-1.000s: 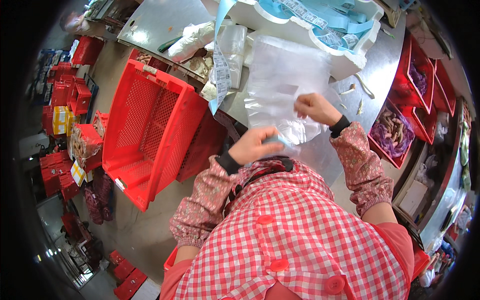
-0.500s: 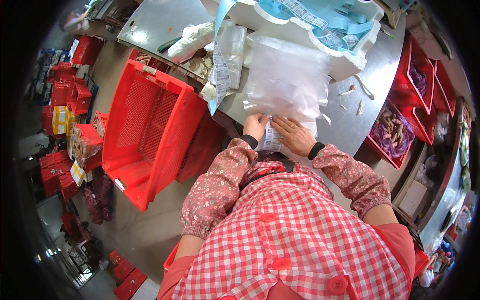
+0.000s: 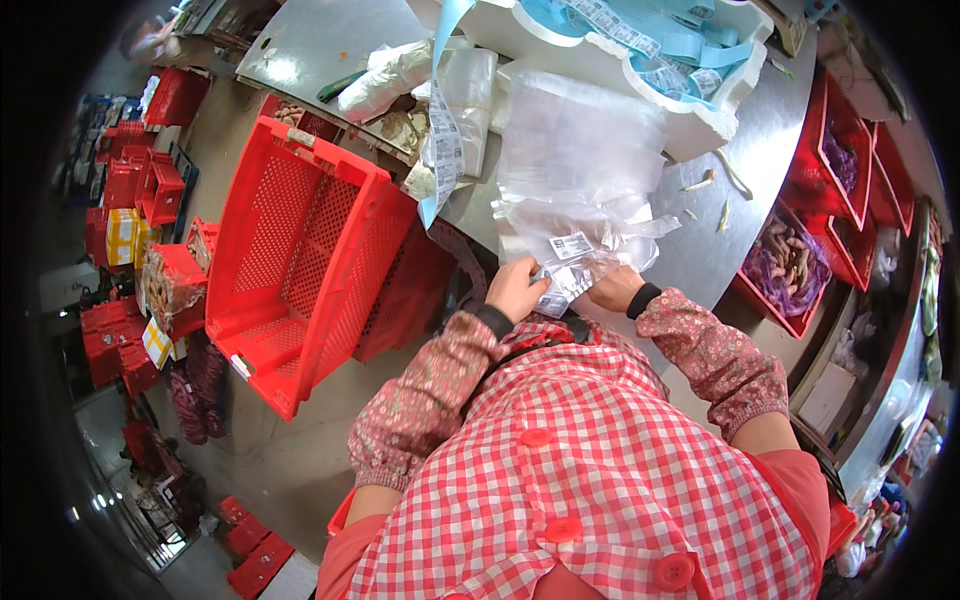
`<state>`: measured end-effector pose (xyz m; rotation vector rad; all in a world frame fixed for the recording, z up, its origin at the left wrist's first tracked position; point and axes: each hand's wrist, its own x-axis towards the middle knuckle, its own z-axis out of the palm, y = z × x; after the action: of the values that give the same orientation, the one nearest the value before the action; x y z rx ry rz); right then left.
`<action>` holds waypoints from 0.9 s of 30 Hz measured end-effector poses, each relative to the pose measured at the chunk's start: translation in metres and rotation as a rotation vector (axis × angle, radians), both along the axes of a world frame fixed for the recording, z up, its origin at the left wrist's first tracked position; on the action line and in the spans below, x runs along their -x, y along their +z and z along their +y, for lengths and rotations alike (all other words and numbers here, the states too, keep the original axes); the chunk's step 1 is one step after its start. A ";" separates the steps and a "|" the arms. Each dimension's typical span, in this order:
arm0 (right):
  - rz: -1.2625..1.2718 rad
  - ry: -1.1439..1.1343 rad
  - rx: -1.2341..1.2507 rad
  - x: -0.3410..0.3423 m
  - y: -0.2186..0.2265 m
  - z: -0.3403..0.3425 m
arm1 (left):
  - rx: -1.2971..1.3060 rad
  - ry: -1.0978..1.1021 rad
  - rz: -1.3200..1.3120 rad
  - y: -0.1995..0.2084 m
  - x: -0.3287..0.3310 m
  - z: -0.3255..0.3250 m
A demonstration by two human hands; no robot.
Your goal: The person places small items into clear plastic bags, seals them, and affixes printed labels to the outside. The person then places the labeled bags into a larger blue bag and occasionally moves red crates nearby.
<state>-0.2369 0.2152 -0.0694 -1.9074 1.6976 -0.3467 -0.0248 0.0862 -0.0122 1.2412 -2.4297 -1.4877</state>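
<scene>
A stack of clear plastic bags (image 3: 583, 125) lies flat on the metal table in front of me. At its near end the top bag's film (image 3: 600, 262) is lifted and crumpled, and a white printed label (image 3: 571, 246) is stuck on it. My left hand (image 3: 517, 288) is closed, pinching the bag's near edge by a strip of labels (image 3: 556, 298). On the other side my right hand (image 3: 616, 288) is curled against the same bag, its fingertips partly covered by film. A blue-backed label strip (image 3: 443, 130) hangs left of the stack.
Behind the bags stands a white foam box (image 3: 690, 128) holding blue label strips (image 3: 650, 45). Plastic rolls (image 3: 385, 82) lie at the table's left. A large red crate (image 3: 290, 270) stands to my left; more crates, one with root vegetables (image 3: 785, 262), are at right. Scraps (image 3: 735, 175) dot the table.
My hands have gone from lying flat on the labels at the near edge to gripping the bag. Its near end has been lifted and crumpled, and my hands have moved slightly apart toward me.
</scene>
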 end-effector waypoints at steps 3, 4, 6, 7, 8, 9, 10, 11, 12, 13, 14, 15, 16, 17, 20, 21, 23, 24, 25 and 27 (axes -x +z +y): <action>0.056 -0.179 -0.161 0.000 0.002 0.002 | -0.029 -0.008 0.173 0.022 -0.031 0.007; 0.137 -0.208 -0.036 0.001 0.004 -0.002 | -0.210 0.002 0.139 0.028 -0.037 0.006; 0.171 -0.241 0.207 0.004 0.015 -0.016 | -0.477 0.025 0.223 0.036 -0.043 0.002; 0.198 -0.272 0.317 0.010 0.026 -0.027 | -0.619 0.032 0.289 0.038 -0.041 0.000; 0.161 -0.340 0.472 0.014 0.038 -0.041 | -0.471 -0.090 0.201 0.037 -0.036 -0.008; 0.138 -0.422 0.623 0.019 0.053 -0.058 | -0.433 -0.111 0.294 0.035 -0.029 -0.011; -0.078 -0.510 0.383 0.032 0.074 -0.071 | -0.421 -0.124 0.269 0.030 -0.022 -0.018; -0.311 -0.574 0.168 0.047 0.096 -0.081 | -0.371 -0.155 0.286 0.023 -0.015 -0.024; -0.265 -0.632 0.287 0.055 0.116 -0.093 | -0.394 -0.103 0.349 0.013 -0.004 -0.030; -0.235 -0.669 0.440 0.059 0.133 -0.100 | -0.321 -0.101 0.286 0.002 0.006 -0.038; 0.036 -0.641 0.793 0.060 0.148 -0.103 | -0.259 -0.036 0.267 -0.010 0.015 -0.042; -0.014 -0.560 0.797 0.055 0.156 -0.102 | -0.197 0.032 0.228 -0.022 0.022 -0.045; -0.064 -0.477 0.781 0.045 0.159 -0.090 | -0.035 0.032 0.186 -0.032 0.023 -0.048; -0.118 -0.404 0.732 0.034 0.157 -0.078 | 0.082 0.031 0.044 -0.041 0.023 -0.050; -0.213 -0.014 0.346 -0.013 0.115 -0.056 | 0.201 0.048 0.041 -0.057 0.027 -0.046; -0.141 0.021 0.250 -0.025 0.097 -0.053 | 0.230 0.058 0.031 -0.058 0.027 -0.043; 0.047 0.064 0.293 -0.032 0.067 -0.043 | 0.221 0.139 0.034 -0.055 0.026 -0.037; 0.180 0.078 0.209 -0.034 0.055 -0.038 | 0.216 0.187 0.088 -0.051 0.024 -0.034; 0.136 0.074 0.258 -0.033 0.046 -0.035 | 0.201 0.227 0.135 -0.046 0.021 -0.032; 0.124 0.076 0.176 -0.030 0.035 -0.029 | 0.108 0.273 0.125 -0.035 0.008 -0.029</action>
<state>-0.2072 0.1862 -0.0343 -2.1545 1.7170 -0.3657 -0.0328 0.0576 -0.0472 1.3482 -2.1296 -1.3001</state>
